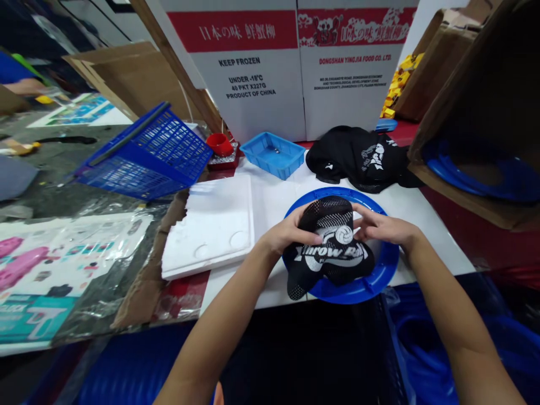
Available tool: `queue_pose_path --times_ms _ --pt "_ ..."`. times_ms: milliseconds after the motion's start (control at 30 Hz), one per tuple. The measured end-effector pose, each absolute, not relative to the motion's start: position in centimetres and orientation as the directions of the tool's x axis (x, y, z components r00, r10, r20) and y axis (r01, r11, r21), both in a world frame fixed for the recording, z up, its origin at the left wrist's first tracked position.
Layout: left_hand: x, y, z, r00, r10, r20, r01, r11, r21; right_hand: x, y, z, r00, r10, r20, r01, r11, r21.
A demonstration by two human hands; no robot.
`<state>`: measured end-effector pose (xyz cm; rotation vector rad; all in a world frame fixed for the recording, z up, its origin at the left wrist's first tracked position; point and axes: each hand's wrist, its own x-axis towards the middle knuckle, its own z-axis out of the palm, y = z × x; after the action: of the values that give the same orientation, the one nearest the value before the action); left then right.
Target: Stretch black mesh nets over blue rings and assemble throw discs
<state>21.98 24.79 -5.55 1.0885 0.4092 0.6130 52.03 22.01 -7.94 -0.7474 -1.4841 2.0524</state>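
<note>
My left hand and right hand each grip an edge of the black printed mesh piece, held over the blue round plate on the white table, near the black fabric pile.

Black mesh cloth with white print, matt and perforated, glossy blue plastic disc, smooth white foam slab (dimpled at one edge), blue plastic lattice basket, printed cardboard cartons, crinkled glossy film.
</note>
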Motion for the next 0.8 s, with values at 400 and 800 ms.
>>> queue_pose_path --times_ms 400,800 --pt "21.9 23.3 -4.7 0.85 0.526 0.006 -0.185 0.289 0.939 52.5 22.1 -7.1 -0.707 0.707 0.019 -0.063 -0.037 -0.997" --pt "21.9 27.2 -5.5 0.74 0.673 -0.014 0.224 -0.227 0.948 49.9 24.0 -7.6 -0.174 0.978 -0.112 0.365 -0.042 -0.93"
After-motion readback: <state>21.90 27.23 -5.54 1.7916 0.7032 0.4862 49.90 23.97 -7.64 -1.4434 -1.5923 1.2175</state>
